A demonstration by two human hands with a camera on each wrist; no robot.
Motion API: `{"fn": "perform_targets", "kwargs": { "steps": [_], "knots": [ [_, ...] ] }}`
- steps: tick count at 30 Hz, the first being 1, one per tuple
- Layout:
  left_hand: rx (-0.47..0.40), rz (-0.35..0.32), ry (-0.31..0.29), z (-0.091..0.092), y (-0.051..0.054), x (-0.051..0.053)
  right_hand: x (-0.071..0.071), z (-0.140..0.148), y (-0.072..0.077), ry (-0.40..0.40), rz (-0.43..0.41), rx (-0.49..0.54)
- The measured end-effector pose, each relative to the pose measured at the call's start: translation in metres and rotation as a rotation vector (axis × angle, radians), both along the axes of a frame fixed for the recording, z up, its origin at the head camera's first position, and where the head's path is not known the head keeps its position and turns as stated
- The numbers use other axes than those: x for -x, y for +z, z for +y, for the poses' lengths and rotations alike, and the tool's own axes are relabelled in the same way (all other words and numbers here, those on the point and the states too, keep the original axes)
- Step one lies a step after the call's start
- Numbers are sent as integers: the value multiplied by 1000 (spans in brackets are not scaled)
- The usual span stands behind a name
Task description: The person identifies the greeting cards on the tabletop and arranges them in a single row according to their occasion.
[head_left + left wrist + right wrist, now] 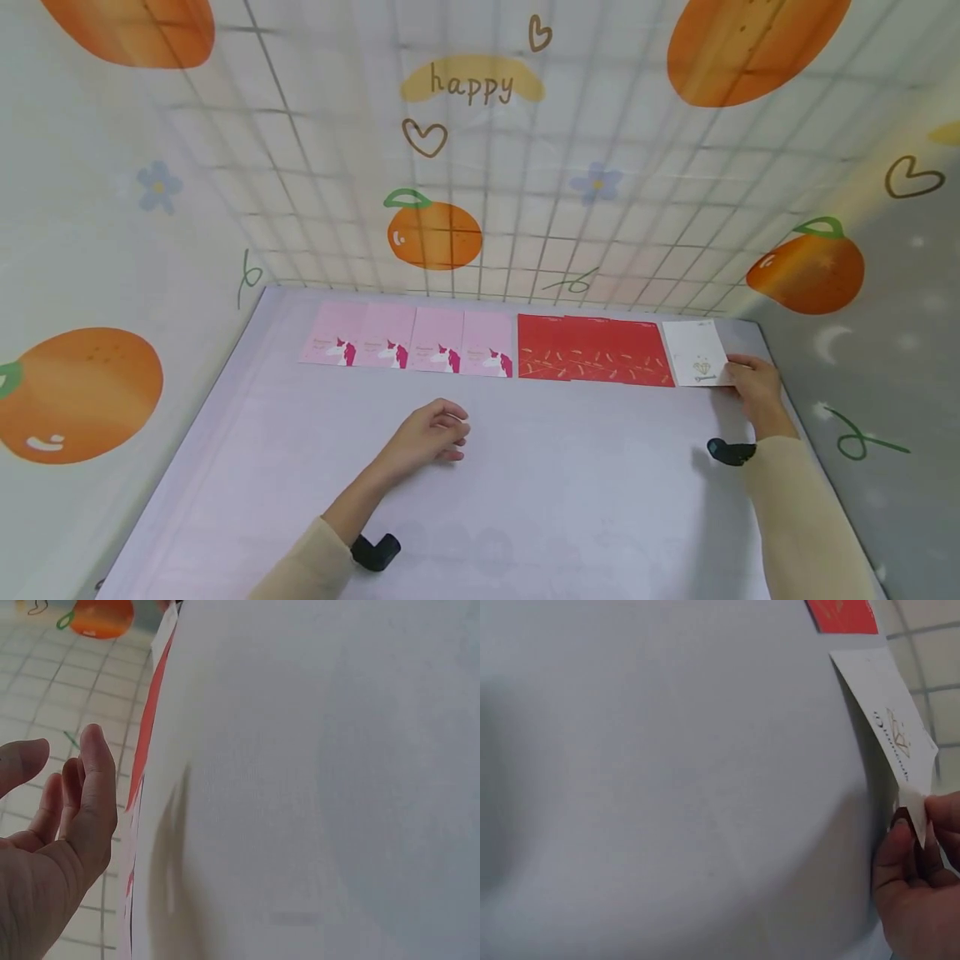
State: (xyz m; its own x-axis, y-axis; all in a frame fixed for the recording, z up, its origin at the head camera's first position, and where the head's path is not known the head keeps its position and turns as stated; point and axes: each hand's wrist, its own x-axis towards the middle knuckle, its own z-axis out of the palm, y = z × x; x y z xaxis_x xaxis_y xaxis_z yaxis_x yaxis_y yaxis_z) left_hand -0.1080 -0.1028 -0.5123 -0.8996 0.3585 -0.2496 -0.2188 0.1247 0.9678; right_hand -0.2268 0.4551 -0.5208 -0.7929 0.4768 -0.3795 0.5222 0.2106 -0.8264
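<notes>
My right hand [756, 387] pinches the lower right corner of a white card [693, 350] at the right end of a row of cards. In the right wrist view the white card [874, 690] shows a gold diamond drawing and dark lettering, and its held end is raised off the table, with fingers below and the thumb above. My left hand [427, 437] hovers over the middle of the table, holding nothing, its fingers loosely bent. In the left wrist view that hand [67, 832] shows a gap between thumb and fingers.
Left of the white card lie overlapping red cards [592, 350] with gold marks. Farther left are several pink cards [438, 321] with a white unicorn. The row lies along the back of the white table [525, 500], before a grid wall behind a printed curtain [487, 167].
</notes>
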Motion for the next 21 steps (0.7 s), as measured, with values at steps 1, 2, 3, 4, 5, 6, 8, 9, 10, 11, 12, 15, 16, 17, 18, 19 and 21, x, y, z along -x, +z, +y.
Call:
{"fn": "perform_targets", "kwargs": {
  "steps": [1, 2, 3, 4, 5, 6, 8, 9, 10, 11, 12, 15, 16, 17, 18, 19, 21],
  "knots": [
    [-3, -1, 4, -1, 0, 0, 0, 0, 0, -5, 1, -2],
    [-4, -2, 6, -2, 0, 0, 0, 0, 0, -11, 4, -4],
    [-5, 2, 7, -3, 0, 0, -1, 0, -1, -15, 7, -6],
    [-8, 1, 10, -3, 0, 0, -1, 0, -1, -17, 8, -11],
    [-7, 0, 10, -4, 0, 0, -2, 0, -1, -21, 8, -16],
    [-4, -2, 13, -4, 0, -1, -2, 0, -1, -24, 5, -24],
    [-5, -7, 16, -5, -1, -2, -3, 1, -2, -28, 0, -36],
    [-5, -7, 19, -6, -1, -2, -4, 1, -2, -28, -7, -43],
    [-4, -12, 25, -7, -1, -2, -5, 1, -2, -27, -10, -51],
    [-1, -10, 30, -7, -1, -2, -6, 1, -1, -26, -15, -64],
    [1, -8, 36, -8, -1, -2, -7, 1, 0, -21, -16, -79],
    [2, 1, 59, -13, 1, -2, -10, -1, 4, -11, -18, -110],
    [1, 3, 69, -15, 2, -1, -11, -1, 6, -10, -16, -116],
    [1, 5, 78, -17, 4, -1, -12, -2, 7, -8, -15, -119],
    [0, 10, 88, -19, 6, -1, -13, -3, 9, -4, -7, -115],
    [-3, 13, 98, -21, 8, 0, -13, -4, 11, -2, 4, -111],
    [-1, 12, 123, -26, 11, 0, -16, -10, 17, 7, 39, -108]
  ]
}}
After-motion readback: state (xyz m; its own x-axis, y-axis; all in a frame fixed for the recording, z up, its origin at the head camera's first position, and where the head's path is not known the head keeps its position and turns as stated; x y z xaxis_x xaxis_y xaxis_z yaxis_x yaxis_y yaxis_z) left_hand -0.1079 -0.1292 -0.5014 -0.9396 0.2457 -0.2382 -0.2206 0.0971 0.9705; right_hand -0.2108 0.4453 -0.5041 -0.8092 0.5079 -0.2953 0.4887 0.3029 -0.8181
